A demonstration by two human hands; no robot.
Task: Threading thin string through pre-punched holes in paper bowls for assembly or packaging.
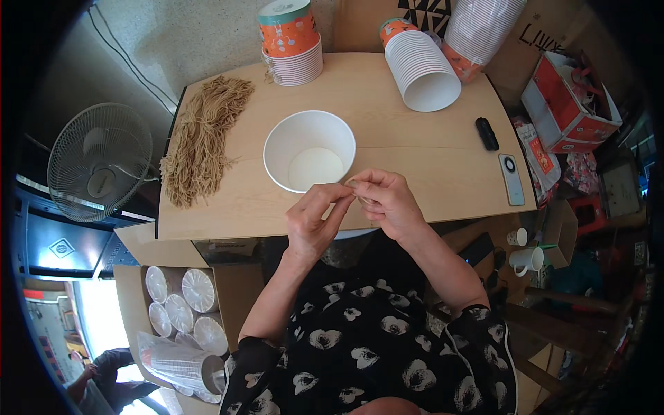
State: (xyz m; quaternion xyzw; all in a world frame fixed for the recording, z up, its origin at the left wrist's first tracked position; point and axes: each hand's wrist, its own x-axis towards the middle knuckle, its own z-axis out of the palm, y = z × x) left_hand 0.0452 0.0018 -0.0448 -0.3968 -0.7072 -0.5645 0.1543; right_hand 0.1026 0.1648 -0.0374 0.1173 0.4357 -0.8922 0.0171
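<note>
My left hand (317,216) and my right hand (389,202) meet at the table's near edge, fingertips pinched together. Whatever small, thin thing lies between them is too fine to name. Just beyond my fingers stands a white paper tub (310,150), upright, its mouth facing up and its inside bare. To its left lies a thick bundle of tan twine strands (207,138).
At the back are a stack of paper tubs (294,69) under an orange-and-green one and a tipped stack (423,72). A black object (487,134) and a phone (512,180) lie right. A fan (100,162) and a carton (235,283) of wrapped stacks stand left.
</note>
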